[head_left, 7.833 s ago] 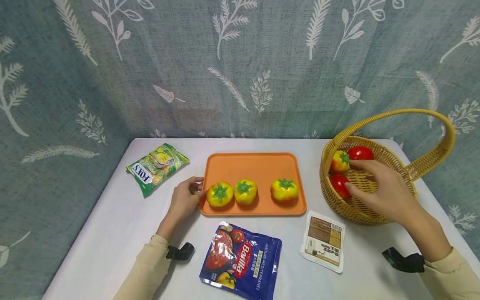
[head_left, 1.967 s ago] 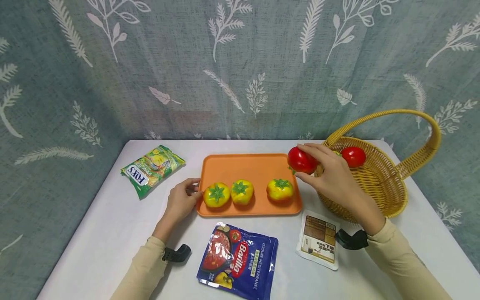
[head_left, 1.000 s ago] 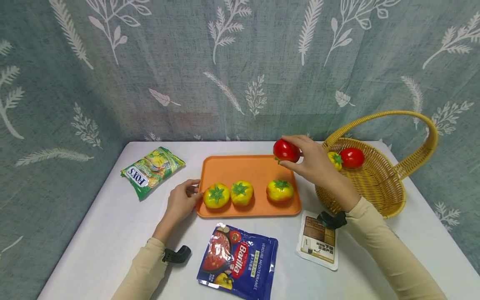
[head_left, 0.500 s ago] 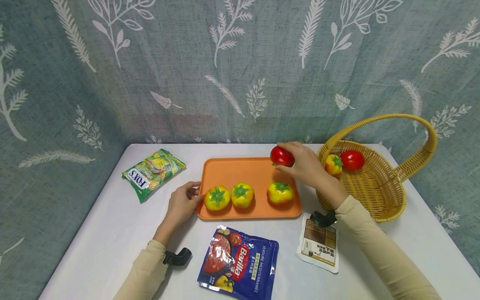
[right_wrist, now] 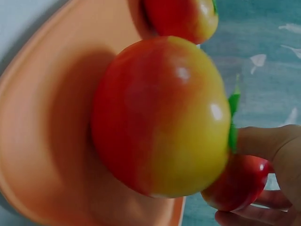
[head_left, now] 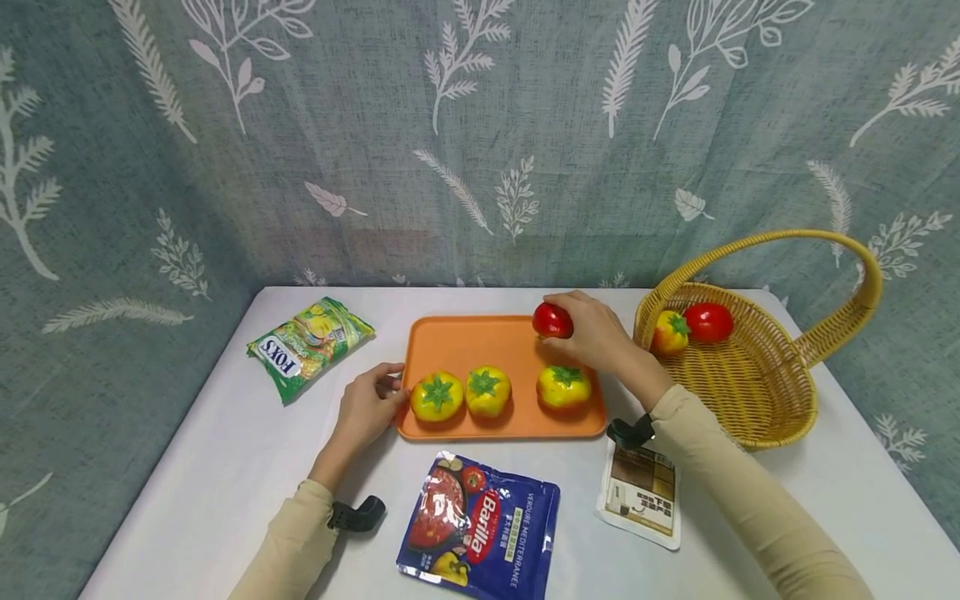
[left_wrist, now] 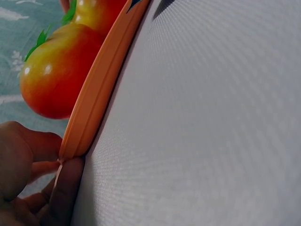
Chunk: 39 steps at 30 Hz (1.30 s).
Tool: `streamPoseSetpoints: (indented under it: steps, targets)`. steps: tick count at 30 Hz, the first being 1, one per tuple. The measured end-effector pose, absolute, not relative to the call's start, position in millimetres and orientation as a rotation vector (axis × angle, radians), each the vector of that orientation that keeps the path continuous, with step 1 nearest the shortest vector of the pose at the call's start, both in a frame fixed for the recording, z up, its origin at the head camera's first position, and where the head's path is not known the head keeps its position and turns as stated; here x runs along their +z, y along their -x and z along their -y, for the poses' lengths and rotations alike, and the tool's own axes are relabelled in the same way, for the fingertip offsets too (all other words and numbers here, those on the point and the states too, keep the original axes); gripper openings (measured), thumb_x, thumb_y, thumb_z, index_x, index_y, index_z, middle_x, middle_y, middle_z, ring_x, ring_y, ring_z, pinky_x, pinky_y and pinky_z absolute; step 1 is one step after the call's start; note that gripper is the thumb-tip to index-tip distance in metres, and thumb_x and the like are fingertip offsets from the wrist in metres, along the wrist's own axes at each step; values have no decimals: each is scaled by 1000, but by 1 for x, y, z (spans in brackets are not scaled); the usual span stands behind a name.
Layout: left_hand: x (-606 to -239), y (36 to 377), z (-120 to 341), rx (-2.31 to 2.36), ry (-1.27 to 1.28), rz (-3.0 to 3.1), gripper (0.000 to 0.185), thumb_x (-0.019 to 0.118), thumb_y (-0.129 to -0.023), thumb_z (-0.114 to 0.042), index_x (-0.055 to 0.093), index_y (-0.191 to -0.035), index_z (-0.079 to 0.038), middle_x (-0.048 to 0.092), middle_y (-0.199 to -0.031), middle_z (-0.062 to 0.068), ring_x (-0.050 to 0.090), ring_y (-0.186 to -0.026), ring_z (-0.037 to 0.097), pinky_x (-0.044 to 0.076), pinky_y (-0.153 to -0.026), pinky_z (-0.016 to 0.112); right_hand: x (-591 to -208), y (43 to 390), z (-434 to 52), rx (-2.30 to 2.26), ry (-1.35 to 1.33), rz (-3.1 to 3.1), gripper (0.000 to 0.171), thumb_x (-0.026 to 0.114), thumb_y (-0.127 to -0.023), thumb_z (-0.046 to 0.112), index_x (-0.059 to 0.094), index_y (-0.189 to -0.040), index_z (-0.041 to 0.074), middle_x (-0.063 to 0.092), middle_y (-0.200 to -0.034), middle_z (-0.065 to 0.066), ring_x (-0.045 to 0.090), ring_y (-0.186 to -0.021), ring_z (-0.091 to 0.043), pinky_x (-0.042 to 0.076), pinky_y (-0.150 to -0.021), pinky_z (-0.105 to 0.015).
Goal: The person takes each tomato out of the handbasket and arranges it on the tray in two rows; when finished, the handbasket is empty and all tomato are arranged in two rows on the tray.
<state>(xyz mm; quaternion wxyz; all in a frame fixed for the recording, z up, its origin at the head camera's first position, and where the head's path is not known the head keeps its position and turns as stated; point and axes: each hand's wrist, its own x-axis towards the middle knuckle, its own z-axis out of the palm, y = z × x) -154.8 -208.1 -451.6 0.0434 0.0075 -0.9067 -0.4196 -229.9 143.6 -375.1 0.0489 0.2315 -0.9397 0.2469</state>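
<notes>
My right hand (head_left: 576, 327) grips a red tomato (head_left: 551, 320) just over the back right part of the orange tray (head_left: 480, 342). In the right wrist view the red tomato (right_wrist: 237, 184) sits between my fingers (right_wrist: 270, 143), behind a yellow-red tomato (right_wrist: 160, 117) on the tray (right_wrist: 42, 141). Three yellow tomatoes (head_left: 437, 396) (head_left: 488, 392) (head_left: 564, 387) stand in a row along the tray's front. My left hand (head_left: 388, 387) pinches the tray's left rim (left_wrist: 101, 89), with fingertips (left_wrist: 66, 183) above and below it.
A wicker basket (head_left: 757, 392) with a tall handle stands at the right and holds a yellow-red tomato (head_left: 670, 332) and a red tomato (head_left: 708, 322). A green Foxs bag (head_left: 309, 343) lies at the left, a blue Barilla pouch (head_left: 480, 525) and a small white packet (head_left: 641, 492) in front.
My right hand has carried the red tomato left from the basket's rim and down toward the tray's back right. The left hand has stayed on the tray's rim.
</notes>
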Motion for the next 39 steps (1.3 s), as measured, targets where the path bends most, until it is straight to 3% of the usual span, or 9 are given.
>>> streamPoseSetpoints:
  steps: [7, 22, 29, 39]
  targets:
    - [-453, 155, 209, -1307, -30, 2758, 39, 75, -86, -9, 68, -124, -6, 68, -93, 7, 63, -74, 17, 51, -55, 25, -389, 238, -143, 708, -712, 2931, 65, 84, -81, 26, 58, -137, 4, 59, -129, -19, 61, -108, -35, 53, -89, -51]
    - [-452, 153, 209, -1296, -41, 2763, 39, 74, -86, -9, 67, -124, -6, 68, -93, 6, 62, -75, 18, 50, -56, 26, -396, 247, -136, 701, -645, 3017, 74, 89, -73, 16, 53, -136, 2, 59, -126, -18, 60, -109, -34, 51, -94, -51]
    - [-453, 154, 209, -1288, -36, 2760, 38, 74, -86, -9, 68, -124, -6, 68, -92, 6, 62, -76, 18, 50, -57, 26, -397, 247, -139, 660, -658, 3018, 82, 91, -70, 22, 51, -140, 3, 57, -130, -20, 59, -111, -36, 50, -94, -53]
    - [-456, 155, 210, -1301, -42, 2762, 39, 73, -87, -9, 67, -126, -6, 67, -93, 6, 61, -76, 18, 51, -56, 26, -388, 238, -143, 692, -677, 2972, 78, 88, -75, 31, 53, -141, 6, 52, -138, -18, 56, -117, -36, 49, -95, -55]
